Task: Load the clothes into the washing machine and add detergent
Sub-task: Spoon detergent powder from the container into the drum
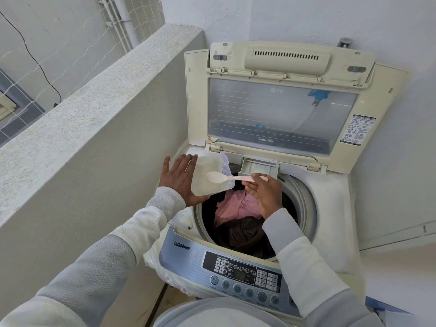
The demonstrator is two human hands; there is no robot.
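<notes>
- L hand (179,180) is propping tub (213,187) w/ flat palm, fingers straight, over drum (306,204) edge;
- R hand (264,192) is pinching spoon (219,177), bowl inside tub; probably needing a level, slow lift to drawer (258,167);
- clothes (238,208) are lying in drum.

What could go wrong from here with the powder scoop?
1. The container is tilted over the drum, backed only by the straight fingers and thumb of the left hand; it could slip and dump powder on the clothes.
2. The right hand pinches the spoon at the handle's far end; a full scoop might spill before reaching the dispenser tray.
</notes>
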